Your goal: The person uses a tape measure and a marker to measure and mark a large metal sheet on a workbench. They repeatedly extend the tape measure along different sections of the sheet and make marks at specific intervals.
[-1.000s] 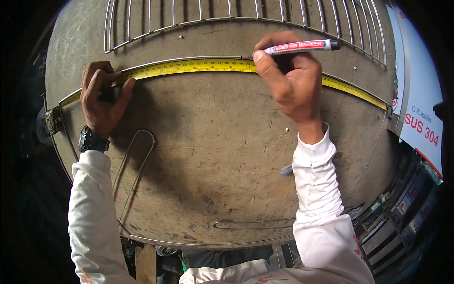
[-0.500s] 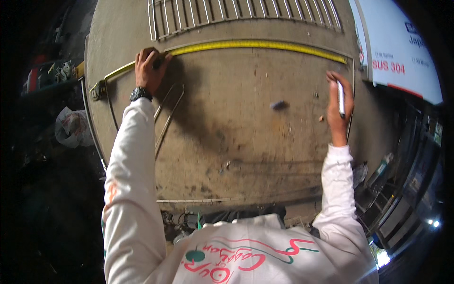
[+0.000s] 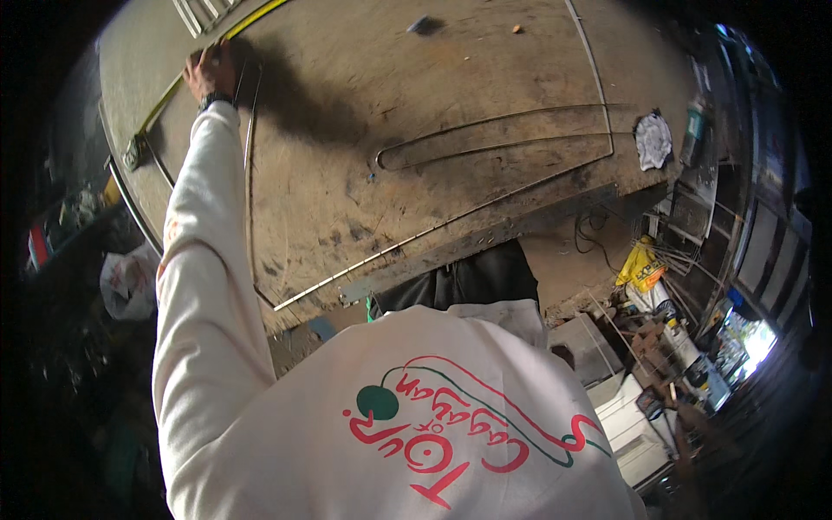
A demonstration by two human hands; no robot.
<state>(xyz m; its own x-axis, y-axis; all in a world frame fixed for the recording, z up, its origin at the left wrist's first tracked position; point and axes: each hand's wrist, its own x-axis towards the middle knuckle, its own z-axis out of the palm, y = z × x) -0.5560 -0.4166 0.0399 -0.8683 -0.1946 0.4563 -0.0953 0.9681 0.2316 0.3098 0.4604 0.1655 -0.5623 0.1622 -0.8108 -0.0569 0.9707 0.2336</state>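
Note:
My left hand (image 3: 211, 76), a dark watch on its wrist, is at the upper left of the worktable, fingers curled down over the yellow blade of a tape measure (image 3: 256, 18). The tape's case (image 3: 134, 152) lies near the table's left edge, with the blade running from it under my hand and out of the top of the view. Around the tabletop runs a large frame of thin metal rod (image 3: 446, 240). Inside its right part lies a U-bent rod (image 3: 380, 161). My right hand is out of view.
A barred metal grid (image 3: 204, 12) shows at the top edge of the worktable (image 3: 347, 199). A small grey-blue lump (image 3: 422, 25) lies on it. By the right corner are a crumpled white wad (image 3: 653, 140) and a green bottle-like object (image 3: 693, 130). Clutter with a yellow bag (image 3: 641, 267) fills the lower right.
The view has swung so that the table's near edge and right corner show more. My right hand, which held a marker, has gone out of view. My left hand stays at the tape.

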